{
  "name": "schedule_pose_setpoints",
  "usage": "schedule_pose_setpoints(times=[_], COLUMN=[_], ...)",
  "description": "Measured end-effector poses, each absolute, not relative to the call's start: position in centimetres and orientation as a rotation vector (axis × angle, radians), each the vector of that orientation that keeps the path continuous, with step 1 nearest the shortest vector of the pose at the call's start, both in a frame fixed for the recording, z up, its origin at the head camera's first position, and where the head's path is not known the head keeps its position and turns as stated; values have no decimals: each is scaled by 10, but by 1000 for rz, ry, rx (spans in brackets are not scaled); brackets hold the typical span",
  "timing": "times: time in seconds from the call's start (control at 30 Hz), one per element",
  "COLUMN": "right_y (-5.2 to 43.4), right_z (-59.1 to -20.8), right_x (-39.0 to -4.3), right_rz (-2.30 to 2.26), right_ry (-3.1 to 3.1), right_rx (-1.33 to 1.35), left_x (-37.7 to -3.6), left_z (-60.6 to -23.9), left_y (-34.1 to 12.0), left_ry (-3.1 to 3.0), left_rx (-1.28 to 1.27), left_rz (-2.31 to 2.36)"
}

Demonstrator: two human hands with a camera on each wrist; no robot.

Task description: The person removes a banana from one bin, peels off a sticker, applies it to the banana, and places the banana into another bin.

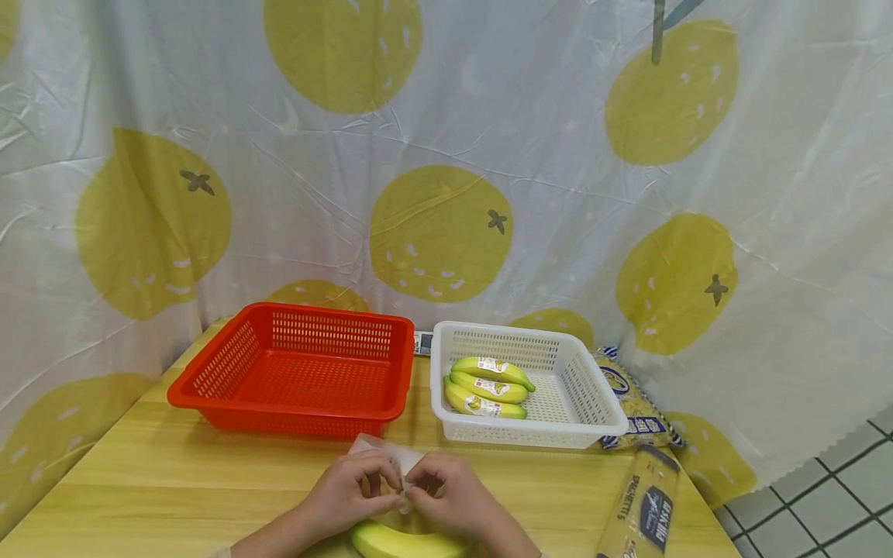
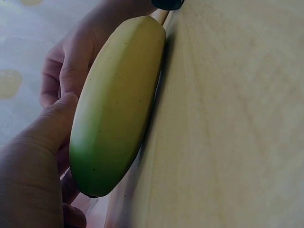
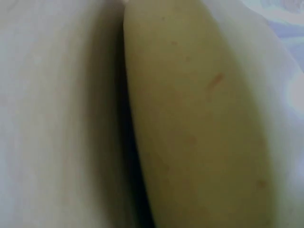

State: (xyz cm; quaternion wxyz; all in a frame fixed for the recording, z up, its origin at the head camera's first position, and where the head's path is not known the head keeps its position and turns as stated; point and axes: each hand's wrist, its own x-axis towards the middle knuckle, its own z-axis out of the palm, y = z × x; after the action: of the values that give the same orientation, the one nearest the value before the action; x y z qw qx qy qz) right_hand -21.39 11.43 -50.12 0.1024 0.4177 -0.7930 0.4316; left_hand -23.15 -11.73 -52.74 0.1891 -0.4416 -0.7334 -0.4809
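At the front of the table, my left hand [image 1: 349, 487] and right hand [image 1: 452, 492] meet, their thumbs and forefingers pinching a thin whitish sheet [image 1: 399, 452]. What is on the sheet is too small to tell. Just below the hands lies an unlabelled banana [image 1: 401, 542], cut off by the frame's bottom edge. In the left wrist view the banana [image 2: 116, 109] rests on the table, yellow with a green end, and both hands are behind it. Close up, the same banana [image 3: 194, 114] fills much of the right wrist view, which hides the right fingers.
Behind the hands stand a red basket [image 1: 279, 415] on the left and a white basket [image 1: 516, 434] holding bananas [image 1: 488, 390] with labels. At right lie a yellow-and-blue bag [image 1: 631, 403] and a spaghetti pack [image 1: 642, 508]. A fruit-print curtain [image 1: 544, 232] hangs behind the table.
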Motion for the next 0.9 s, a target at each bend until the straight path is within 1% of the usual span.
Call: schedule_pose_setpoints(times=[0.9], right_y=[114], right_z=[-499], right_x=[-212], right_rz=[1267], right_ry=[-2359], right_rx=[1234], left_x=[-235], left_z=[-535], left_y=[-117], left_ry=[-2006], left_rx=[-1277], left_rz=[-1314])
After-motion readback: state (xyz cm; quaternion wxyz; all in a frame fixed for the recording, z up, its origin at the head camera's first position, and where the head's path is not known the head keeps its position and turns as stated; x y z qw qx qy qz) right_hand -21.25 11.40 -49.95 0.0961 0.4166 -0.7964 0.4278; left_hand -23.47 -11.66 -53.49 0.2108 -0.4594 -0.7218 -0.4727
